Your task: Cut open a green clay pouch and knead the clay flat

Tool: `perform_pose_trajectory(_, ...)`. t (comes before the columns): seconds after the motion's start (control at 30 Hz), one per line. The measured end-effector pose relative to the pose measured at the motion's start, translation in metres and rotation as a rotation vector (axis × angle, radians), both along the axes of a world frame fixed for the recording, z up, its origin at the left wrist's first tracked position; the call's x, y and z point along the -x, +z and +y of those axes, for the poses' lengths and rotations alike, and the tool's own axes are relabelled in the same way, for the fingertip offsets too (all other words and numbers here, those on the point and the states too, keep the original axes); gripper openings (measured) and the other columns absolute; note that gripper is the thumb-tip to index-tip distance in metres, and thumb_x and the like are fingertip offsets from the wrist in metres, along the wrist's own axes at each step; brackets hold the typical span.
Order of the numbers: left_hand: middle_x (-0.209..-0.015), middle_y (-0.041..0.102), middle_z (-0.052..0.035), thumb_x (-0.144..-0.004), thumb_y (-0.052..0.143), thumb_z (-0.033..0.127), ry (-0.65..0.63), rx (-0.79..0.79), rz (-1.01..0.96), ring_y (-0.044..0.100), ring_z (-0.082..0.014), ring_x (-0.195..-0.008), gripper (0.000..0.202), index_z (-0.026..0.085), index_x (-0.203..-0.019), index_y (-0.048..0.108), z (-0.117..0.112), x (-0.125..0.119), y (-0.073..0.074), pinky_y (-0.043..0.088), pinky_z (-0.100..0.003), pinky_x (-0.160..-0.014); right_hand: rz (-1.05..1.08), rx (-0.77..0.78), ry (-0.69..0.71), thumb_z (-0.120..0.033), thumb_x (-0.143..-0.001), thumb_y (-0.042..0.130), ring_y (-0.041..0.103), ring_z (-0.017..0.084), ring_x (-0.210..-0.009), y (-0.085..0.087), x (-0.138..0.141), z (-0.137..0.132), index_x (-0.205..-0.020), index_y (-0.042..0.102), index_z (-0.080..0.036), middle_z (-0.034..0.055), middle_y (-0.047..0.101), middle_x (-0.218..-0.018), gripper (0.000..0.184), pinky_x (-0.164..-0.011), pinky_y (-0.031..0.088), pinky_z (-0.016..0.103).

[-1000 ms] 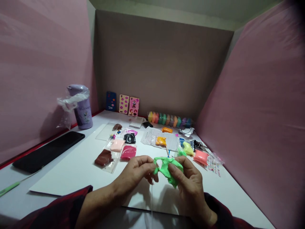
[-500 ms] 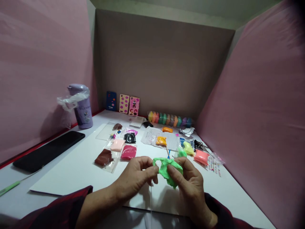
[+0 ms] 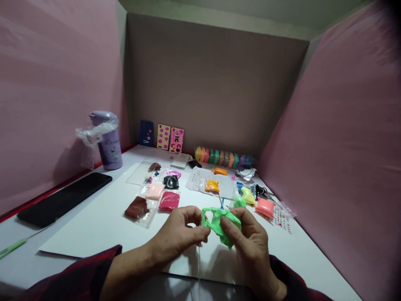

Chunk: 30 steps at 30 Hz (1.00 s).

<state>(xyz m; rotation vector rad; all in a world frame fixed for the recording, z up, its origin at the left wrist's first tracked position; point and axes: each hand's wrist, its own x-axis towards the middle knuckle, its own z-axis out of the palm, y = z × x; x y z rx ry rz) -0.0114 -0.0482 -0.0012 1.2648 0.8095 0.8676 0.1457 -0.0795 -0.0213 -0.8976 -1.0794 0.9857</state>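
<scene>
Head view: we judge ourselves mid-stretch, left hand (image 3: 180, 230) and right hand (image 3: 250, 242) fingers pinched shut on the green clay (image 3: 221, 223) above the table (image 3: 21, 259), right of the magenta packet (image 3: 169, 200); further pulling calls for gentle, even pressure.

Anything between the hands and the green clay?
Nothing visible. The left hand and the right hand both pinch the green clay in bare fingers, above the white sheet. The bagged clay pieces lie farther back, apart from it.
</scene>
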Motion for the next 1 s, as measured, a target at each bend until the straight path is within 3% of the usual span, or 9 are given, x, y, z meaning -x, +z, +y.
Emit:
perform_pose_trajectory(0.43, -0.056, 0.061, -0.0017, -0.067, 0.061, 0.022, -0.003, 0.037, -0.044, 0.052, -0.0122, -0.055, 0.010, 0.014, -0.064, 0.056, 0.0002, 0.0005, 0.0003, 0.042, -0.025, -0.057, 0.016, 0.038, -0.038, -0.038, -0.070, 0.076, 0.046, 0.011, -0.051, 0.0033, 0.0049, -0.0035, -0.074, 0.055, -0.020, -0.0040, 0.053, -0.060, 0.027, -0.047, 0.039, 0.022)
perform_pose_trajectory(0.7, -0.054, 0.057, 0.0013, -0.070, 0.065, 0.032, 0.017, 0.027, -0.011, 0.049, -0.0101, -0.050, 0.022, 0.015, -0.064, 0.052, 0.0005, -0.0014, -0.0056, 0.041, -0.024, -0.053, -0.063, -0.035, -0.009, -0.034, -0.075, 0.073, 0.047, 0.009, -0.053, -0.0021, 0.0006, -0.0033, -0.076, 0.056, -0.019, -0.0024, 0.054, -0.063, 0.023, -0.047, 0.040, 0.019)
perform_pose_trajectory(1.0, -0.050, 0.058, 0.0000, -0.065, 0.062, 0.022, 0.038, 0.079, -0.027, 0.049, -0.0095, -0.046, 0.013, 0.015, -0.058, 0.053, -0.0003, -0.0018, -0.0016, 0.040, -0.021, -0.047, -0.104, -0.018, -0.012, -0.033, -0.077, 0.071, 0.046, 0.009, -0.054, 0.0000, 0.0005, -0.0060, -0.078, 0.056, -0.019, -0.0026, 0.053, -0.064, 0.021, -0.048, 0.041, 0.020)
